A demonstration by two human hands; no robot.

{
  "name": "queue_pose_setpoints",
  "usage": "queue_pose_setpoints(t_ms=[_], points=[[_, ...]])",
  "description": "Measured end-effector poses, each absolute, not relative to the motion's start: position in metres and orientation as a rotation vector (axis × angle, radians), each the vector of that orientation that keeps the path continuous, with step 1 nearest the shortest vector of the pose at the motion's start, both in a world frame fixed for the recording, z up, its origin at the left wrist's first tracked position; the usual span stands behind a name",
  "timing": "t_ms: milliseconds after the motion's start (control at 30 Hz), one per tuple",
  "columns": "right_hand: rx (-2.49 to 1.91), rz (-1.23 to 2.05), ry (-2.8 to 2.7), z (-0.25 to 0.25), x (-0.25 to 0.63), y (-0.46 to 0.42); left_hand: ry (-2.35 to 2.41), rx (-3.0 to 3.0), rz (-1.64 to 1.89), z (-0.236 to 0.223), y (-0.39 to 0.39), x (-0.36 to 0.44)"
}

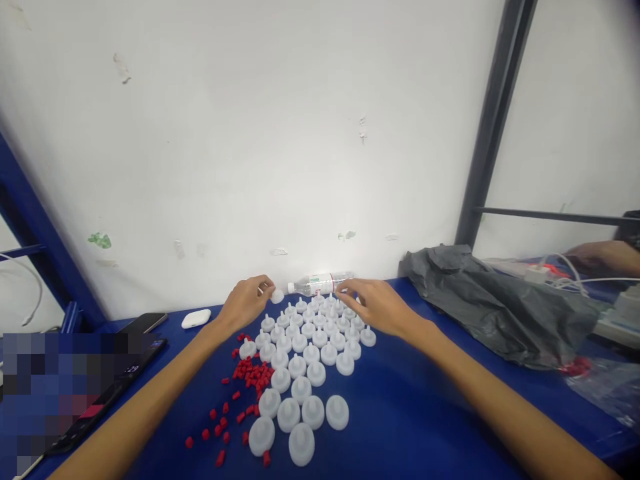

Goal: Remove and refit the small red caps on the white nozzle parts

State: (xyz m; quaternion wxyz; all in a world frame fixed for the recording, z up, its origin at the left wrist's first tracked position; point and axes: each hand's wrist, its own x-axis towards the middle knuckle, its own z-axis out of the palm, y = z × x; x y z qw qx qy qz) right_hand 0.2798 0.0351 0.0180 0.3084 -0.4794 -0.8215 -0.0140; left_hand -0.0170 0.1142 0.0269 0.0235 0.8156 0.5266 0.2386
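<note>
Several white plastic caps (305, 360) stand in rows on the blue table (410, 407). Small red plastic pieces (253, 377) lie scattered to their left. My left hand (247, 303) reaches to the far left end of the rows, fingers pinched on one white cap (277, 295). My right hand (375, 305) hovers over the far right caps, fingers curled down and touching them; what they hold, if anything, is hidden. A clear water bottle (320, 284) lies on its side against the wall, between both hands.
A crumpled grey plastic bag (500, 300) lies at the right. Phones (145, 323) and a white earbud case (196, 319) sit at the left. Another person's arm (605, 257) and cables are at the far right. A white wall rises behind.
</note>
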Motion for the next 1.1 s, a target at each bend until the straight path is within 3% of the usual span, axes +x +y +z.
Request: queue_pose_setpoints(t_ms=[167,333,567,733,833,933,1100], points=[[-1.076,-0.123,-2.285,0.012,0.236,0.009,1.193,2.467,0.936,0.032,0.032,-0.002],[-0.954,-0.121,-2.277,-0.003,0.212,0.004,1.035,2.654,1.062,0.015,0.011,0.003],[-0.812,-0.237,-2.362,-0.015,0.214,0.011,1.252,3.153,0.515,0.003,0.017,0.003],[-0.785,-0.378,-2.388,-0.010,0.216,0.017,1.219,3.019,0.558,0.005,0.014,0.005],[-0.914,-0.437,-2.333,-0.004,0.237,0.030,1.316,2.798,0.722,0.008,0.020,-0.005],[-1.309,-0.387,-2.046,0.000,0.273,0.048,1.552,2.645,0.832,0.015,0.034,-0.025],[-1.484,-0.320,-1.883,-0.002,0.312,0.067,1.899,2.693,0.614,0.015,0.066,-0.056]])
